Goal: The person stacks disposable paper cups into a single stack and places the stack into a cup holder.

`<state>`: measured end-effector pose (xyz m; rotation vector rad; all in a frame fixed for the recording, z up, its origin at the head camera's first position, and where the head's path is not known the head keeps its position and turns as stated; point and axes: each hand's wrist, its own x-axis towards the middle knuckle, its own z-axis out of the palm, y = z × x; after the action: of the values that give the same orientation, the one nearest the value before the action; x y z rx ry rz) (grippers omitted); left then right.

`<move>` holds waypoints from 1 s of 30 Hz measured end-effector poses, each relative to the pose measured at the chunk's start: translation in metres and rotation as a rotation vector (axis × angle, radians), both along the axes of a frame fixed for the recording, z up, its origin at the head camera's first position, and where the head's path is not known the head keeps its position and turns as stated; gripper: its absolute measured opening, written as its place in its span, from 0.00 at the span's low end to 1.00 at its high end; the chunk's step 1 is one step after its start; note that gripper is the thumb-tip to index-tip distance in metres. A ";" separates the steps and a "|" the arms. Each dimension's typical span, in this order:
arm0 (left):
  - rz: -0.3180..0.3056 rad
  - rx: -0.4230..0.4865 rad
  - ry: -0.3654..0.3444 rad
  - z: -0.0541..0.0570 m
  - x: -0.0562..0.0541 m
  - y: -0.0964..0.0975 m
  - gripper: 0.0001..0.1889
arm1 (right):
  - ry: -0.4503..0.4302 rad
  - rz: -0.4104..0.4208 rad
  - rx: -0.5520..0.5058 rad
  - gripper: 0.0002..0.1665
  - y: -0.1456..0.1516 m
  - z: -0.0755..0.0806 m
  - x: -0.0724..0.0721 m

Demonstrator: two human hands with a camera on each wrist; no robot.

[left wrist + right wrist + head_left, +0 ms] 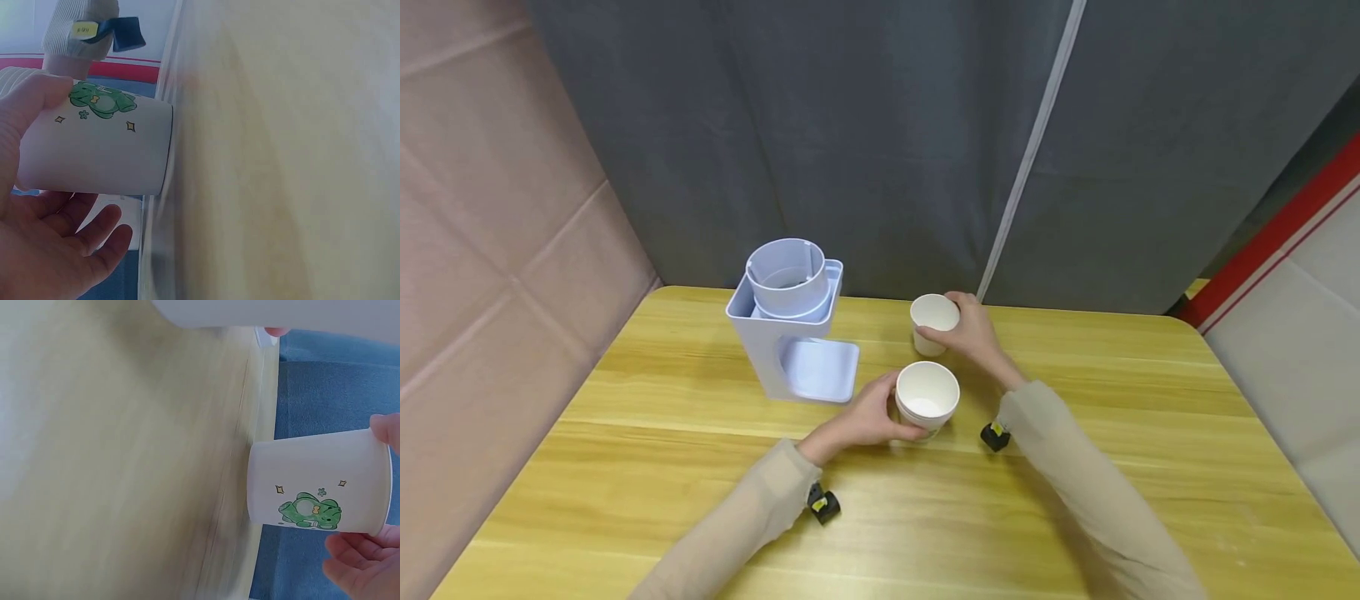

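Observation:
In the head view my left hand (872, 412) holds a stack of nested white paper cups (927, 392) from its left side, thumb in front. The layered rims (15, 78) show in the left wrist view, along with a green bear print (103, 100) and small stars. Behind the stack, my right hand (973, 329) grips a single white paper cup (934, 315) near its rim, thumb and fingers on opposite sides. That cup carries the same bear print (310, 511) and appears upright at the table surface. The two hands are apart.
A pale lilac plastic stand (760, 342) with a round tube (786, 279) on top and a flat tray (823, 371) at its foot stands left of the cups. The wooden table (647, 433) ends at a dark grey curtain (865, 150).

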<state>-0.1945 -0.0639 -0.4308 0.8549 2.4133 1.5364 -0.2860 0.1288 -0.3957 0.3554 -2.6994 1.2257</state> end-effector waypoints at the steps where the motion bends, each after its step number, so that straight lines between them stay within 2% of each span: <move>1: 0.001 0.002 -0.001 0.000 0.000 0.000 0.40 | 0.001 0.002 -0.003 0.42 0.002 0.000 0.002; 8: 0.022 -0.004 0.004 -0.002 0.000 0.000 0.39 | 0.014 -0.008 0.010 0.42 0.018 -0.003 0.012; 17: 0.024 -0.006 0.004 -0.001 0.000 0.001 0.39 | 0.098 0.011 0.034 0.40 0.037 -0.002 0.030; 30: 0.013 0.014 -0.010 -0.003 -0.004 0.002 0.39 | 0.150 0.006 0.019 0.37 0.057 0.007 0.064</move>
<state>-0.1985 -0.0623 -0.4340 0.8343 2.4089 1.5604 -0.2219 0.1858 -0.3886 0.4401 -2.5860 1.1284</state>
